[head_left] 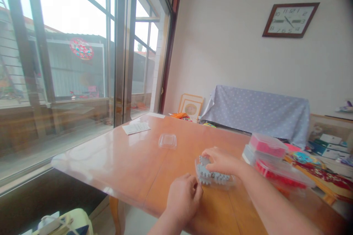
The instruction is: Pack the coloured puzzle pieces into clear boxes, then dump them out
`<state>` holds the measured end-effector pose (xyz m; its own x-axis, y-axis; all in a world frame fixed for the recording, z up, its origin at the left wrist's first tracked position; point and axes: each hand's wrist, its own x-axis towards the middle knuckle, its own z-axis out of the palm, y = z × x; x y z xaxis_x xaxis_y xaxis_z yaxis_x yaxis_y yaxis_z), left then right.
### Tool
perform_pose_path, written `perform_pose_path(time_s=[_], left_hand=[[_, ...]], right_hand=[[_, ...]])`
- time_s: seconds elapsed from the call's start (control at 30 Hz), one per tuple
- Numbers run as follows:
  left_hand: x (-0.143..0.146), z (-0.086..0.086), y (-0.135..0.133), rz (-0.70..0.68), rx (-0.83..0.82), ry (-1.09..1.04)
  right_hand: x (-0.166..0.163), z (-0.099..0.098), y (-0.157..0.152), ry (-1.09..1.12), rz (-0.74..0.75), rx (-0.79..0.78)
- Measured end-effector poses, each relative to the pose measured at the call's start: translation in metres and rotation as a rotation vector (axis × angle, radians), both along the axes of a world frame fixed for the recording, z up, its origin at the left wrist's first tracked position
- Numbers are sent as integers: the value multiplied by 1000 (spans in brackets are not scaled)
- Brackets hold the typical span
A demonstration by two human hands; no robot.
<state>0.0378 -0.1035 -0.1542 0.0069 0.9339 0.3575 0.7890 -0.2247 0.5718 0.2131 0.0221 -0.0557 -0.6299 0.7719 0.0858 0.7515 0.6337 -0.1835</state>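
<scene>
A clear plastic box [227,184] filled with grey toothed plastic pieces [215,174] sits near the front edge of the wooden table. From the right, my right hand [220,159] reaches over it. Its thumb and forefinger close around a grey piece [203,161] at the box's left end. Just left of the box, my left hand [185,191] is curled with its fingertips by the box's near corner. Whatever its fingers hold, if anything, is hidden. Farther back lies a clear plastic lid or shallow tray [167,141].
Stacked plastic boxes with pink and red contents, a pink box [267,145] and a red box [281,172], stand right of my right forearm. Printed papers [136,127] lie at the far left of the wooden table [132,169]. Tall windows border the left side.
</scene>
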Motion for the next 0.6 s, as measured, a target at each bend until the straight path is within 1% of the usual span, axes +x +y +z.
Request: perform_pose_path(time_s=[0.17,0.3,0.4,0.5,0.6], left_hand=[[1,-1,0,13,14,11],[1,-2,0,22,25,17],[1,-2,0,18,25,9],[1,-4,1,22,23,-5],[2,-4,2,31,15,-19]], right_hand=[[4,-9,-3,7,26,-22],[19,-21,4,134,1,-2],[38,-36,15,312,-111,-11],[59,-55,26,596,-280,-45],[75,-77,34,877,-451,-31]])
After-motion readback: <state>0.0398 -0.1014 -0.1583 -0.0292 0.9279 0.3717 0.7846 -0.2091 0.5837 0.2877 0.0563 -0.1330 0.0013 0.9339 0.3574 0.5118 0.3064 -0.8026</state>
